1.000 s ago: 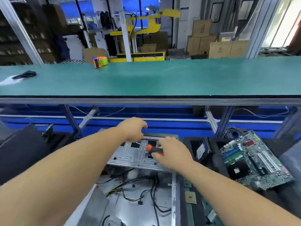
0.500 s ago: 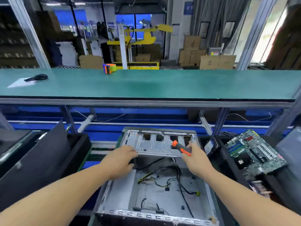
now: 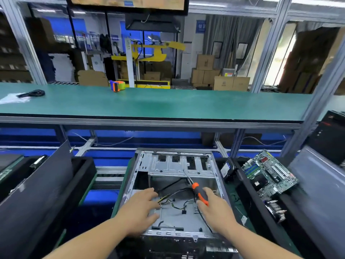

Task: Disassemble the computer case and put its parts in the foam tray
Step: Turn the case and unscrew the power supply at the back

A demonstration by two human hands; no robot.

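I am looking at a bare silver-grey computer case (image 3: 179, 165) crossed by black and yellow cables (image 3: 175, 195). My right hand (image 3: 216, 212) is holding an orange-and-black screwdriver (image 3: 199, 193). At right, a green motherboard (image 3: 268, 172) is lying on black foam tray (image 3: 248, 199); above, a teal shelf (image 3: 158, 103).

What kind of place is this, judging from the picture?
Probably a factory or workshop line for taking computers apart: a long green workbench, stacked cardboard boxes behind it, and an opened computer case beside a removed motherboard.
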